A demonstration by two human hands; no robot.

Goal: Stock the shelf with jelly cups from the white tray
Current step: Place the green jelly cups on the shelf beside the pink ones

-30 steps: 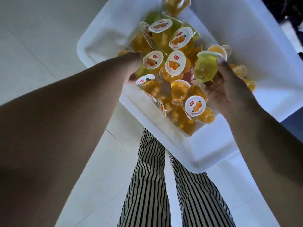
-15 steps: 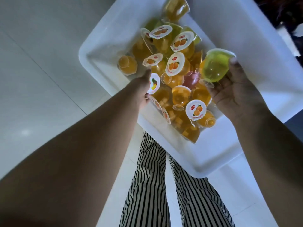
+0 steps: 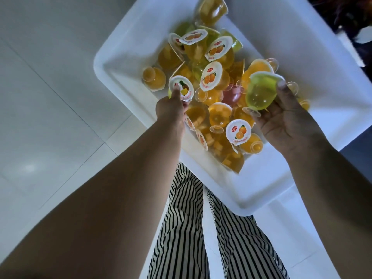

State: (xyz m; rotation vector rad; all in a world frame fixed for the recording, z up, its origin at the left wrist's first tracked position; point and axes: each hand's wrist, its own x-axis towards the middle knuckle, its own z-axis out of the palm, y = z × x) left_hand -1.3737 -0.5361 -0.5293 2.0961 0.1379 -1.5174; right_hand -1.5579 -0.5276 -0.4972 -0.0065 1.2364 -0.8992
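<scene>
A white tray (image 3: 128, 57) sits on the floor below me, piled with several jelly cups (image 3: 213, 77), mostly orange, some with fruit-print lids. My right hand (image 3: 285, 119) holds a green jelly cup (image 3: 260, 93) above the pile's right side, fingers curled round it. My left hand (image 3: 171, 109) reaches in from the left and pinches a cup with a pineapple lid (image 3: 182, 90) at the pile's left edge. One orange cup (image 3: 154, 78) lies apart near the tray's left wall.
Pale floor tiles (image 3: 50, 97) spread to the left of the tray. My legs in striped trousers (image 3: 191, 228) stand just below the tray's near corner. Something dark (image 3: 350, 15) fills the top right corner.
My left hand drew back toward the pile's left edge and lifted the pineapple-lid cup, turning its lid up. My right hand with the green cup rose slightly and shifted right.
</scene>
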